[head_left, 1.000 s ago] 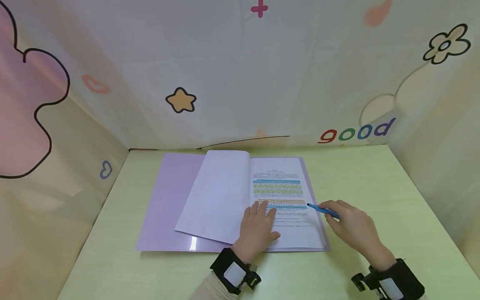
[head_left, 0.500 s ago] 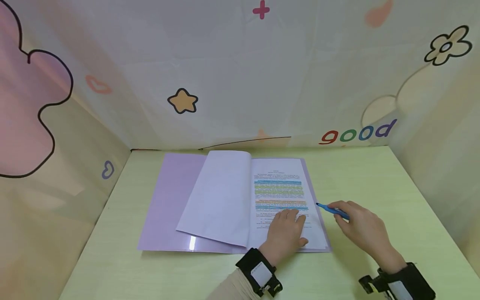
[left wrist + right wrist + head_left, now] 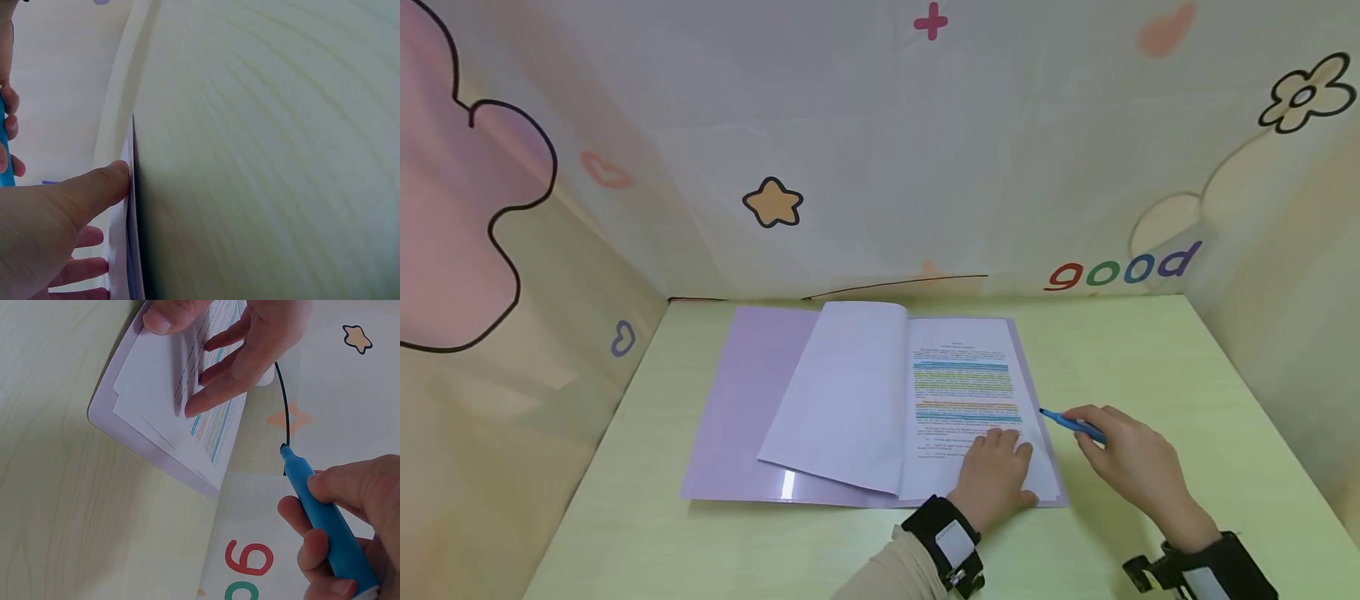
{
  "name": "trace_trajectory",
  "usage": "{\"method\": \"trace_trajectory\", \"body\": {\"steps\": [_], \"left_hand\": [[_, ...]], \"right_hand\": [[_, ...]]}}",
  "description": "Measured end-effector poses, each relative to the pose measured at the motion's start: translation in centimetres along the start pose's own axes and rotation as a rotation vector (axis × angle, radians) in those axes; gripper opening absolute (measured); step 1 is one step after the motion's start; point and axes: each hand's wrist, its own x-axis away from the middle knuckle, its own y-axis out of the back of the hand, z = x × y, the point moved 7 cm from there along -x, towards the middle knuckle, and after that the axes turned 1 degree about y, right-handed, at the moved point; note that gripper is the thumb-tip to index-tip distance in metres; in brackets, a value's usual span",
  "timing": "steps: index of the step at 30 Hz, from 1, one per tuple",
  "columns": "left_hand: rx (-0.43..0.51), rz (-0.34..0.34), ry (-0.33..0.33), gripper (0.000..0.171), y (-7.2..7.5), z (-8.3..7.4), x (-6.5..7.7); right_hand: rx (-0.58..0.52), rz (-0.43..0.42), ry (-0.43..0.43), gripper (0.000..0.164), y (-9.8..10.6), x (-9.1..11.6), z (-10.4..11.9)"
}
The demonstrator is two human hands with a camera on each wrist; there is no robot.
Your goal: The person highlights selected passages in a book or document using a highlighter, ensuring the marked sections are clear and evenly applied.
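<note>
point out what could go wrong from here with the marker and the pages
The blue marker in the right hand has its dark tip bare, close to the right edge of the purple folder, so a slip might leave a stray mark.
The left hand is over the lower printed page; sliding it could shift the sheet.
No hand holds the turned sheet, so it might flip back.

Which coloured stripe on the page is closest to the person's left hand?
The lower blue stripe, just beyond the left hand. It sits directly beneath the orange stripe; the other blue stripe tops the set, above the green stripes.
</note>
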Motion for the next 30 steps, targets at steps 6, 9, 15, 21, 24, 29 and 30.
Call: {"method": "trace_trajectory", "body": {"steps": [6, 9, 15, 21, 24, 29, 30], "left_hand": [[-0.015, -0.019, 0.009, 0.062, -0.62, -0.08, -0.22], [-0.014, -0.034, 0.004, 0.061, -0.66, 0.0, -0.22], [-0.008, -0.029, 0.001, 0.06, -0.66, 0.21, -0.27], [-0.006, -0.017, 0.0, 0.06, -0.61, 0.21, -0.36], [-0.016, -0.02, -0.003, 0.058, -0.5, 0.24, -0.41], [-0.027, -0.037, -0.011, 0.057, -0.21, 0.22, -0.37], [-0.027, -0.045, -0.013, 0.056, -0.15, 0.2, -0.36]], "right_hand": [[0.004, -0.008, -0.005, 0.025, -0.12, 0.09, -0.05], [0.004, -0.011, -0.005, 0.026, -0.15, 0.13, -0.05], [0.003, -0.026, -0.006, 0.026, -0.12, 0.13, -0.14], [0.002, -0.031, -0.01, 0.027, -0.13, 0.28, -0.4], [0.0, -0.036, -0.007, 0.026, -0.08, 0.32, -0.51], [-0.002, -0.049, 0.003, 0.026, 0.09, 0.37, -0.53], [-0.004, -0.05, 0.006, 0.026, 0.14, 0.38, -0.5]]}}
